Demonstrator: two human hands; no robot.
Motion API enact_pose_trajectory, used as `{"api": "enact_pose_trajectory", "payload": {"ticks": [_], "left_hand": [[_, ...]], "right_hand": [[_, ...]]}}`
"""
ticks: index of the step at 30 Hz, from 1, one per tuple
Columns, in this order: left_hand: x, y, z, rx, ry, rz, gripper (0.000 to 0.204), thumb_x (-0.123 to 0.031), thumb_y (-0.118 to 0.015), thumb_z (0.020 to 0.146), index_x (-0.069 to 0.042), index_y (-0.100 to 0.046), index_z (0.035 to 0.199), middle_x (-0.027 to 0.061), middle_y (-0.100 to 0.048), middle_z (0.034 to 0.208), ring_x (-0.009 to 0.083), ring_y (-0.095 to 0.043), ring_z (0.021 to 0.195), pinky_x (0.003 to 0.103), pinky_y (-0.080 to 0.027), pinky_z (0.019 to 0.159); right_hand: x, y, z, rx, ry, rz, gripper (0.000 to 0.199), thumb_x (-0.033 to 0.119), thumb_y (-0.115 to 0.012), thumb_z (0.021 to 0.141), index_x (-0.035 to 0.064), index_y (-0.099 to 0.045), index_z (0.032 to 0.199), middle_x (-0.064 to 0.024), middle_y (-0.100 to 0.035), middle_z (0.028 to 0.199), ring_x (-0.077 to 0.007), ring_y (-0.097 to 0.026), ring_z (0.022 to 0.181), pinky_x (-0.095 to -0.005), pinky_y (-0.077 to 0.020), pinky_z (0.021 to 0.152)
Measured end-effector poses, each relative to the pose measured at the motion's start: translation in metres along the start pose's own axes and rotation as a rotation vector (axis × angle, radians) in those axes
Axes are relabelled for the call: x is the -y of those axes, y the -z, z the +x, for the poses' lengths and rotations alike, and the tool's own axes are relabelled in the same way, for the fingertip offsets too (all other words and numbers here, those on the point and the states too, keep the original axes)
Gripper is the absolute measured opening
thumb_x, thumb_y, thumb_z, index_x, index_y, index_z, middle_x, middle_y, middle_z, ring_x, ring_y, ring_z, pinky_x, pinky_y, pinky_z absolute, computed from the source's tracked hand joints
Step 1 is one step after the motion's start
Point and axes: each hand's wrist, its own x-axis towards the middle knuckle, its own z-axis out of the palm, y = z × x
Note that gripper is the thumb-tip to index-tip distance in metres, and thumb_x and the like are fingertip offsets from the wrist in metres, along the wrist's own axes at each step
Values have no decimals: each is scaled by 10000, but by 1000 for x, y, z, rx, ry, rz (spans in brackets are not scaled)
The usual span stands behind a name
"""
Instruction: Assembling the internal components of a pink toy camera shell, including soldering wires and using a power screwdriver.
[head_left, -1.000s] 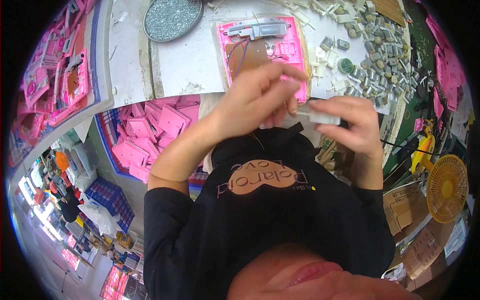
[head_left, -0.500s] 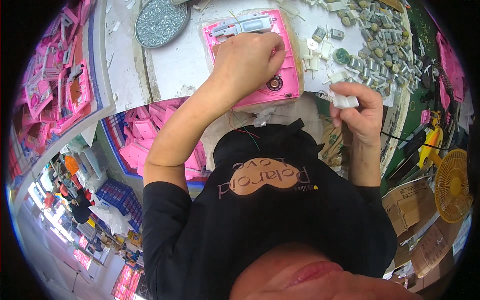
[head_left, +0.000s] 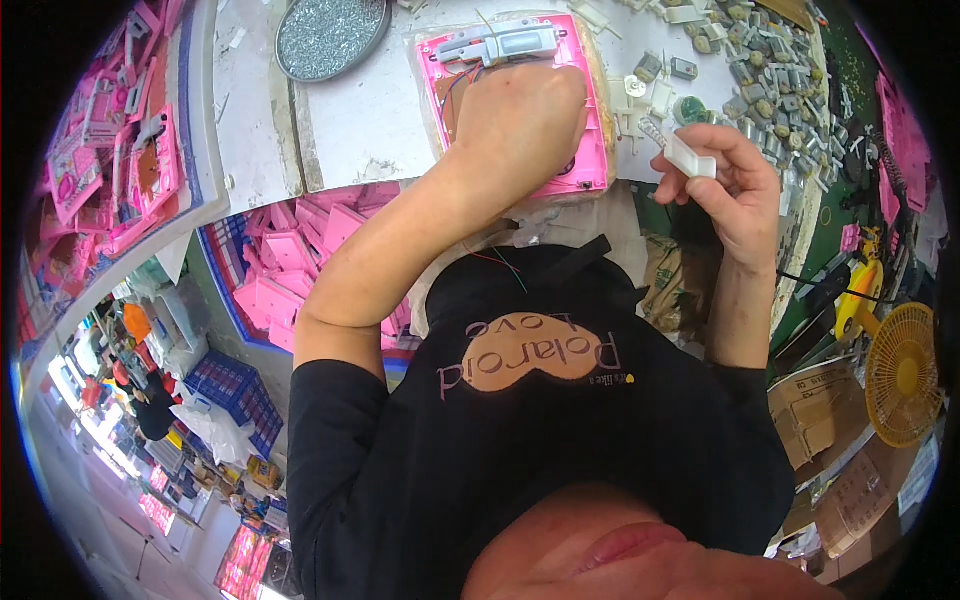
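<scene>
A pink plastic panel [head_left: 590, 150] with a grey part and thin wires at its top lies on the white bench. My left hand [head_left: 520, 120] rests on the middle of that panel, fingers curled down against it; what is under the palm is hidden. My right hand [head_left: 735, 185] is raised to the right of the panel. Its fingertips pinch a small white plastic piece [head_left: 690, 158].
A round metal dish of screws [head_left: 330, 35] stands at the back left. Several small grey and white parts [head_left: 760, 70] lie scattered at the back right. Pink panels fill a crate [head_left: 300, 250] below the bench and a tray [head_left: 110, 170] at left. A yellow fan [head_left: 905, 370] stands at right.
My left hand moved away from my right hand, up onto the pink panel. My right hand kept the white piece and shifted slightly right and up.
</scene>
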Motion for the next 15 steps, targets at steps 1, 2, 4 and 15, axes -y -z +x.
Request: {"api": "enact_pose_trajectory", "payload": {"ticks": [1, 2, 4, 15], "left_hand": [[-3, 0, -3, 0, 4, 13, 193, -243, -701, 894, -59, -712, 839, 153, -708, 770, 364, -704, 732, 477, -558, 667], [-5, 0, -6, 1, 8, 27, 192, -243, -702, 893, -59, -712, 840, 154, -710, 772, 365, -704, 733, 479, -557, 668], [-7, 1, -7, 5, 21, 29, 187, -242, -703, 891, -62, -720, 845, 154, -711, 768, 363, -707, 740, 479, -560, 671], [15, 19, -9, -74, 110, -488, 151, -173, -736, 903, -29, -753, 941, 105, -723, 738, 198, -709, 654, 329, -555, 588]], "right_hand": [[-1, 0, 1, -7, -4, -20, 386, 24, -664, 951, -70, -581, 1316, -217, -724, 1117, -202, -737, 894, -315, -583, 839], [-1, 0, 1, -6, -12, -26, 387, 17, -662, 950, -70, -580, 1318, -212, -725, 1119, -199, -737, 894, -311, -583, 839], [-1, 0, 3, -4, -28, -39, 391, 3, -659, 949, -70, -577, 1324, -203, -727, 1122, -194, -736, 895, -303, -581, 838], [-1, 1, 32, -24, 231, -731, 290, 3, -754, 855, 4, -712, 1142, -100, -725, 1062, -197, -685, 925, -300, -540, 774]]}}
